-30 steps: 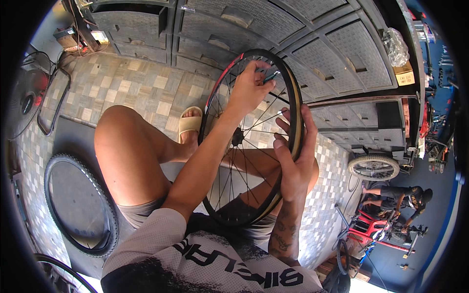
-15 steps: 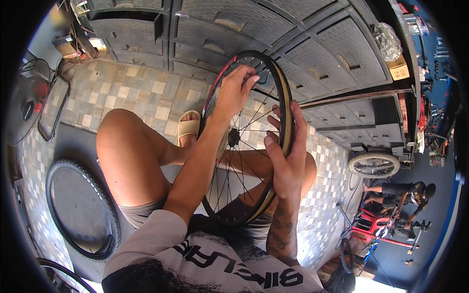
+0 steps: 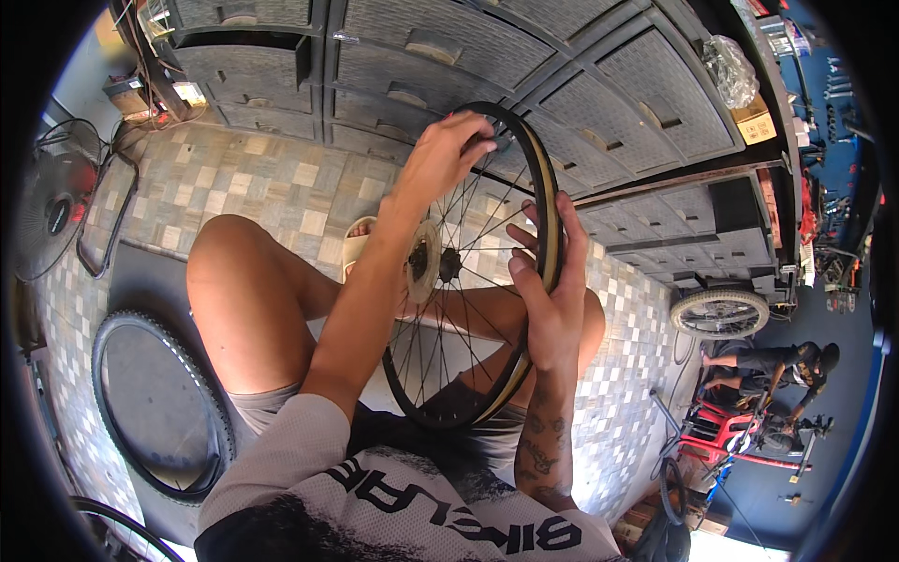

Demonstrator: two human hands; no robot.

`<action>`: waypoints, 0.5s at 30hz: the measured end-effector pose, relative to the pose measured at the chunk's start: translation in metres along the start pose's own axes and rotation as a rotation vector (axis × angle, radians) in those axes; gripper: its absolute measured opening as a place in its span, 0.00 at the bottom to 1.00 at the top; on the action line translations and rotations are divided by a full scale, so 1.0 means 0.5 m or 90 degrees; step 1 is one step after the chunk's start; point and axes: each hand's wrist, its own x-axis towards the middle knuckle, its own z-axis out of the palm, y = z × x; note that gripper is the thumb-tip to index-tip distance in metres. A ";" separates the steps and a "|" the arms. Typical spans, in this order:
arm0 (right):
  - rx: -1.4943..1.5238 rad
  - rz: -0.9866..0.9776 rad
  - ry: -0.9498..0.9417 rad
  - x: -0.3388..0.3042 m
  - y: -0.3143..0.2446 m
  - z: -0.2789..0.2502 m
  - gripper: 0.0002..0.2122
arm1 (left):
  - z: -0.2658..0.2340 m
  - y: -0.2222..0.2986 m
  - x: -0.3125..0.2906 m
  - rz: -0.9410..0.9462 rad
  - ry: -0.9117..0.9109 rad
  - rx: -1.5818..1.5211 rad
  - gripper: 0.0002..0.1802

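A bare bicycle wheel stands upright between my legs, its black rim (image 3: 537, 155) lined with tan tape. Thin black spokes run to the dark hub (image 3: 450, 265), with a pale disc rotor (image 3: 425, 260) on its left side. My right hand (image 3: 559, 304) grips the rim's right side, its thumb and fingers on either side. At the top of the wheel, my left hand (image 3: 442, 155) is closed with its fingertips pinched beside the rim and spokes. Whatever it pinches is hidden. A small teal piece (image 3: 507, 144) shows just right of those fingertips.
A loose black tyre (image 3: 100, 379) lies on a dark mat at the left. Grey drawer cabinets (image 3: 599, 117) line the far side. A floor fan (image 3: 56, 211) stands far left. Another wheel (image 3: 719, 314) and a person (image 3: 796, 370) beside a red stool (image 3: 714, 426) are at the right.
My left hand has shifted slightly up and left, covering the rim's red marking. Its forearm has swung left, revealing more of the rotor. My right hand keeps its hold on the wheel.
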 end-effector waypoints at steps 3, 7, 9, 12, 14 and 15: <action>0.016 0.007 0.011 -0.001 0.002 -0.007 0.37 | 0.015 -0.048 0.022 0.120 0.092 0.137 0.10; 0.030 0.019 0.031 0.001 0.005 -0.013 0.37 | 0.037 -0.108 -0.008 -0.329 0.158 -0.115 0.09; 0.036 0.005 0.022 0.000 0.006 -0.012 0.37 | 0.050 -0.125 -0.033 -0.380 0.152 -0.362 0.09; 0.034 0.008 0.017 -0.001 0.006 -0.009 0.37 | 0.078 -0.134 -0.053 -0.450 0.075 -0.441 0.09; 0.029 0.006 0.011 -0.001 0.005 -0.008 0.37 | 0.091 -0.136 -0.052 -0.438 0.068 -0.520 0.09; 0.031 0.016 0.017 0.001 0.004 -0.007 0.38 | 0.096 -0.137 -0.048 -0.437 0.055 -0.560 0.08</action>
